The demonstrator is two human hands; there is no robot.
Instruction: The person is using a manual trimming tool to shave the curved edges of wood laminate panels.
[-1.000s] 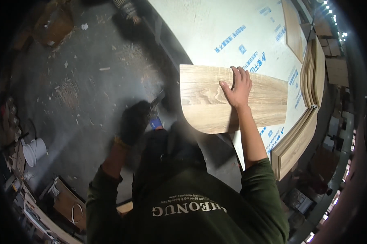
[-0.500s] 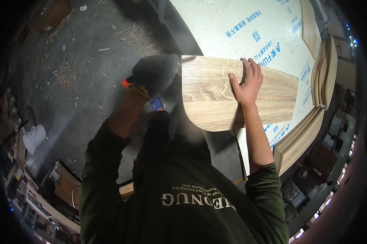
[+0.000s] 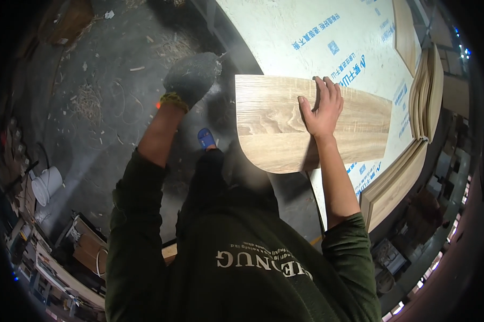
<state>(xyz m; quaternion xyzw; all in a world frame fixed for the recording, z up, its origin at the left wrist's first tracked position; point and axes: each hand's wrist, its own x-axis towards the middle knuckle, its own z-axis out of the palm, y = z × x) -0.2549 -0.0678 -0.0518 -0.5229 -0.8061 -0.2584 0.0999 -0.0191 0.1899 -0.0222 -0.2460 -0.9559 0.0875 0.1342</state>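
Wood-grain board (image 3: 285,129), one corner rounded, overhanging a white sheet (image 3: 306,32).
Right hand (image 3: 321,110) flat on it, fingers spread; gloved left hand (image 3: 191,78) blurred, grip unclear. Littered concrete floor (image 3: 91,107).

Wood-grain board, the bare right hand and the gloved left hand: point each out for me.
Wood-grain board (image 3: 274,137): head view, on its bare left half.
Right hand (image 3: 321,110): head view, back of the hand, flat on the board.
Left hand (image 3: 192,75): head view, on the dark glove.
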